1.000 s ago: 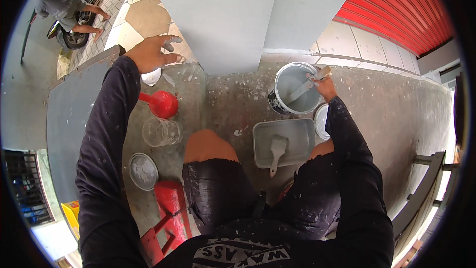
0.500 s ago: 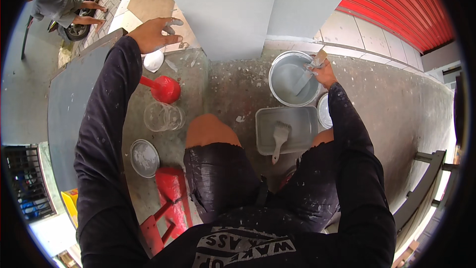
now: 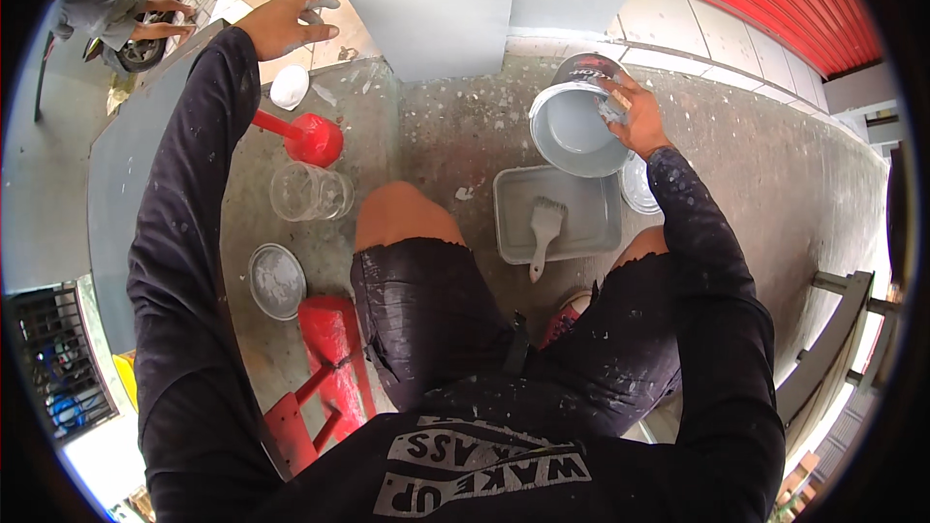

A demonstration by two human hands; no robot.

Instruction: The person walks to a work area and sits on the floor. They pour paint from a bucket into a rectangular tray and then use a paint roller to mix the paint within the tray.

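My right hand grips the rim of a paint bucket, which tilts toward me with grey paint inside. A small pale piece shows between the fingers; whether it is the scraper's handle I cannot tell, and no blade is clearly seen. Right below the bucket stands a grey rectangular paint tray. A wide paintbrush lies in it, bristles away from me and handle over the near edge. My left hand is raised at the upper left, open and holding nothing, with paint on its fingers.
On the left are a red long-handled scoop-like thing, a clear plastic container, a round lid and a red stool-like frame. Another lid lies beside the tray. A grey pillar stands ahead; a person is far left.
The bucket has gone from upright to tilted toward me. My right hand has shifted from holding a scraper over it to gripping its rim. My left hand stays raised.
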